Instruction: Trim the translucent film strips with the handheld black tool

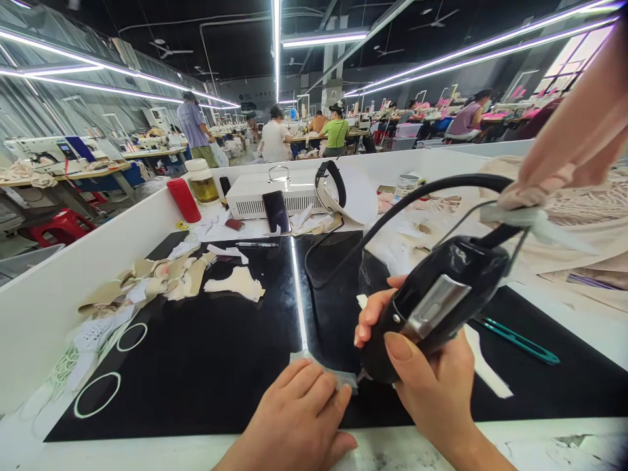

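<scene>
Black matting (196,379) fills the lower middle of the head view, and at the bottom centre of the frame our left hand (304,405) lies flat on it, thumb apart, fingertips resting on a translucent piece (345,379). Right of centre, our right hand (436,379) is wrapped round a black handheld tool (441,297), tilted, its narrow tip down at the piece's right end; whether the two touch, we cannot tell. At the upper right another person's hand (554,170) comes in, fingers pinched together by the tool's cord (426,186), where a pale strip (544,229) hangs; we cannot tell how firmly it holds.

Towards the right edge we see a slim teal tool (520,340) beside a white strip (490,373). On the left lie beige scraps (184,275) and two white rings (97,395). Above centre, a dark phone (276,212) leans against a vented white box (245,196), with a red container (183,200) to its left.
</scene>
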{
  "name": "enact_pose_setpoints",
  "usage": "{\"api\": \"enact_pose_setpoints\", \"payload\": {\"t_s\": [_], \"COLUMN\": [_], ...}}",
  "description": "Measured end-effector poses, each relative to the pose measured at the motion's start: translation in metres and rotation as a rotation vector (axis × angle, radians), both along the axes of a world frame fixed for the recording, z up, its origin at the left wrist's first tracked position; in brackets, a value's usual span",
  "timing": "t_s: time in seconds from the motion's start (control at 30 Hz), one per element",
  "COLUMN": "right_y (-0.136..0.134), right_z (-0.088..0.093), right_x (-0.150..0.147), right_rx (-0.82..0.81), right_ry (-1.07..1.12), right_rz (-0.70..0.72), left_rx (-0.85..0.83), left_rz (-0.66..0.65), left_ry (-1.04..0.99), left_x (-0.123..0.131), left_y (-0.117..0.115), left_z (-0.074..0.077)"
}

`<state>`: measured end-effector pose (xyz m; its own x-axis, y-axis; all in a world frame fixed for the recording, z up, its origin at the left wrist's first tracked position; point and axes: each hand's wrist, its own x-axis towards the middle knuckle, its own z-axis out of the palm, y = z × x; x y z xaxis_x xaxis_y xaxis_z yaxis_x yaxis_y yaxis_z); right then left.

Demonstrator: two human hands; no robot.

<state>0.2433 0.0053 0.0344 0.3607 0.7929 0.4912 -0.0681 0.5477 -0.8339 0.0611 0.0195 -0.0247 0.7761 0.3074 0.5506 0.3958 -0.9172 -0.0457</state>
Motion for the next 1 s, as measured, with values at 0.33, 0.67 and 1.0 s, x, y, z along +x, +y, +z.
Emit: {"api": "enact_pose_setpoints", "payload": {"t_s": [0.33, 0.67, 1.0], "right_y": [0.0, 0.0, -0.002], "right_z": [0.001, 0.006, 0.009], "right_x": [0.0, -0.003, -0.005], "right_rx": [-0.011, 0.0, -0.008], "right_ry": [-0.011, 0.016, -0.022], "right_rz": [-0.023, -0.007, -0.042], "left_rx": [-0.117, -0.012, 0.037], "left_rz": [0.039, -0.039, 0.024], "left_ry": [0.052, -0.025, -0.005], "left_x": [0.004, 0.015, 0.024], "left_y": [0.001, 0.009, 0.007], "left_z": [0.01, 0.015, 0.012]}}
